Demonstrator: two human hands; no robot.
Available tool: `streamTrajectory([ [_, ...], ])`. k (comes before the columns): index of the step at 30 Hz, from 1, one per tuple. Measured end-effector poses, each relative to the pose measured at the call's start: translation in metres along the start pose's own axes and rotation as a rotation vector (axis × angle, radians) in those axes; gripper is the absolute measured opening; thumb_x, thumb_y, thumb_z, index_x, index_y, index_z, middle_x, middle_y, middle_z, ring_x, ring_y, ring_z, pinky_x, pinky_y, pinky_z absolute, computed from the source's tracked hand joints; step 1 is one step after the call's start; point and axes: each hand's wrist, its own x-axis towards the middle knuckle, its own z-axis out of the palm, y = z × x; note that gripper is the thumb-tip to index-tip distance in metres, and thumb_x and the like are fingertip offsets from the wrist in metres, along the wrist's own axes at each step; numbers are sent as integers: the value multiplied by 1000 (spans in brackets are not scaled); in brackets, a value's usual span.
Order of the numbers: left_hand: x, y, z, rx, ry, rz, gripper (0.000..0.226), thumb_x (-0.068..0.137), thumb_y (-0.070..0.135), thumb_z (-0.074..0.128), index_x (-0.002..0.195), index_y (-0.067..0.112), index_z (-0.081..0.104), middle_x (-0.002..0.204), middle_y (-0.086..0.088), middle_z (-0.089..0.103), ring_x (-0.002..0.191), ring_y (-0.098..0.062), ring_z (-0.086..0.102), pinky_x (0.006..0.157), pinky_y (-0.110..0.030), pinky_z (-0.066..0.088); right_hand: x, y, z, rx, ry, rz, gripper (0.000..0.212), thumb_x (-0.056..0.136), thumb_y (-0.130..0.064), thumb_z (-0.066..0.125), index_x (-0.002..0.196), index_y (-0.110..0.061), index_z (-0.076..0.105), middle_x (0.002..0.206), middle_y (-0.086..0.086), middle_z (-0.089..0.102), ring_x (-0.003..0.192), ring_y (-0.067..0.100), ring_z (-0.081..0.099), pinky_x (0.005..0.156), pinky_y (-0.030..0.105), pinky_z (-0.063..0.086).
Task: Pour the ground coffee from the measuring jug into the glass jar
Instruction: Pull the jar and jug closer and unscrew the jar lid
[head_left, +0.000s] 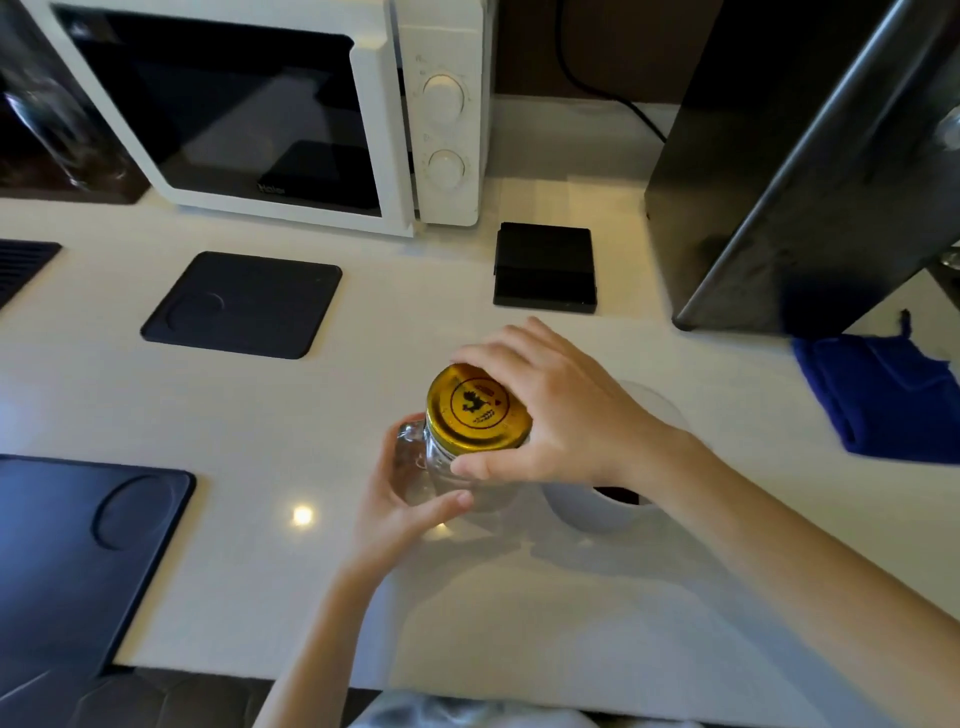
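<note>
A clear glass jar (441, 467) with a side handle stands on the white counter, tilted a little toward me. A gold screw lid (478, 408) with a black and red emblem sits on its mouth. My left hand (402, 501) wraps around the jar's body from the near side. My right hand (556, 410) grips the lid's rim from the right. Just right of the jar, partly hidden under my right wrist, is a white measuring jug (589, 512) with dark ground coffee (618, 496) inside.
A white microwave (270, 109) stands at the back. Dark mats lie at the left (241, 304) and near left (78, 551). A small black box (544, 267) and a tall dark appliance (810, 171) are at the back right, and a blue cloth (883, 395) at the right.
</note>
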Motion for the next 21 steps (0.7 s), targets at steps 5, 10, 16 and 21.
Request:
streamTrajectory([
  [5, -1, 4, 0, -9, 38, -40, 95, 38, 50, 86, 113, 7, 49, 98, 18, 71, 97, -1, 63, 81, -15, 47, 5, 23, -29, 499, 50, 210, 60, 67, -44, 69, 120, -28, 47, 111, -10, 49, 100, 0, 47, 80, 10, 41],
  [10, -1, 4, 0, -5, 54, -59, 91, 35, 51, 86, 109, 12, 52, 97, 22, 71, 95, 4, 63, 79, -11, 46, 13, 76, -37, 741, -15, 405, 65, 64, -35, 72, 122, -32, 44, 114, -7, 53, 96, 1, 57, 74, 11, 46],
  [16, 1, 3, -3, 13, 65, -73, 88, 35, 51, 86, 107, 12, 53, 96, 20, 71, 94, 3, 64, 78, -12, 47, 6, 123, 7, 702, -11, 521, 75, 60, -25, 79, 124, -26, 41, 122, 11, 46, 85, 8, 61, 67, 11, 47],
  [21, 3, 4, -4, 34, 61, -89, 89, 37, 49, 87, 108, 9, 53, 99, 16, 72, 96, -2, 65, 80, -14, 48, -7, 138, 31, 632, 122, 556, 79, 56, -17, 86, 123, -23, 44, 120, 4, 49, 106, 14, 53, 79, 13, 44],
])
